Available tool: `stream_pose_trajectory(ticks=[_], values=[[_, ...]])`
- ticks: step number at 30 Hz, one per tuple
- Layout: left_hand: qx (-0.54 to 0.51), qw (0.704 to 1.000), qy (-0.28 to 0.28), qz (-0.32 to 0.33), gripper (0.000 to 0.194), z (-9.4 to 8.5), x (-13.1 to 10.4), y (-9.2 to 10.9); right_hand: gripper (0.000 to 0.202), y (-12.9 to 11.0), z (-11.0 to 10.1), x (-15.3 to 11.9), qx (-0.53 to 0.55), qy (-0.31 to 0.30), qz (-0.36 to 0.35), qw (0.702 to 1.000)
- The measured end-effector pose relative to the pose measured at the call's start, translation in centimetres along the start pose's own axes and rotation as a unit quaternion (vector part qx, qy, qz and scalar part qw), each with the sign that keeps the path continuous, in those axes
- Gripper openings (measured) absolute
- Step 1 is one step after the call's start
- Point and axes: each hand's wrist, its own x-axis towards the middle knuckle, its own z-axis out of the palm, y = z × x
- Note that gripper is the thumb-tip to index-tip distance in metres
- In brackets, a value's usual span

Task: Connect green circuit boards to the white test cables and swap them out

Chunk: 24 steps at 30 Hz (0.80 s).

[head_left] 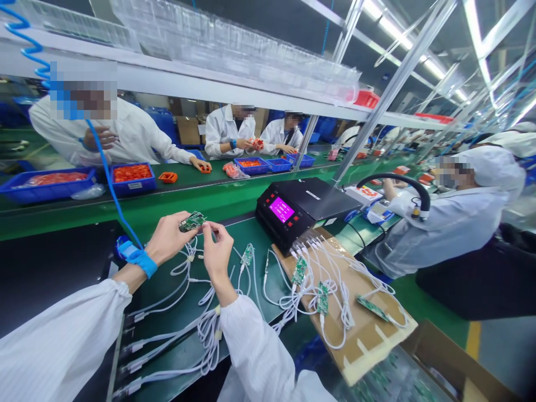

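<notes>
My left hand [170, 237], with a blue wrist strap [142, 261] below it, grips a green circuit board [192, 222] by its edge, above the bench. Close by on the right, my right hand [218, 245] has its thumb and fingertips pinched at the board's lower right edge. Whether a cable plug sits between those fingers is hidden. White cables [209, 329] lie bundled beneath both hands. To the right, a black test box [310, 206] with a lit magenta screen feeds white cables to several other green boards, one of them a circuit board [299, 271] on cardboard.
A cardboard sheet [360, 329] carries cables and boards at the right. Blue bins [133, 177] with orange parts line the far belt, where several co-workers sit. A coiled blue cord [109, 184] runs down to my wrist. A metal post [389, 84] rises behind the box.
</notes>
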Motion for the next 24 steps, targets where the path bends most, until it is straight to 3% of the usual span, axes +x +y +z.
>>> stream_pose_trajectory(ticks=[5,9,13,18,24], values=[[-0.044,0.998,-0.034,-0.037,0.04,-0.2,0.3,-1.2,0.029,-1.3,-1.3,-0.5,-0.06,-0.058,-0.009,0.996],[-0.107,0.991,-0.041,-0.073,0.046,-0.6,0.5,-2.0,0.03,-1.8,-1.7,-0.8,-0.041,-0.082,0.019,0.996],[-0.18,0.974,0.029,-0.133,0.05,-1.1,0.7,-1.8,0.03,-0.7,-0.6,-0.1,0.018,-0.097,0.048,0.994],[-0.291,0.924,0.136,-0.209,0.042,-1.3,0.9,-1.5,0.037,1.6,2.1,0.9,0.087,-0.125,0.101,0.983],[-0.37,0.882,0.173,-0.237,0.043,-1.2,1.1,-1.4,0.028,2.7,5.2,0.9,0.069,-0.208,0.073,0.973]])
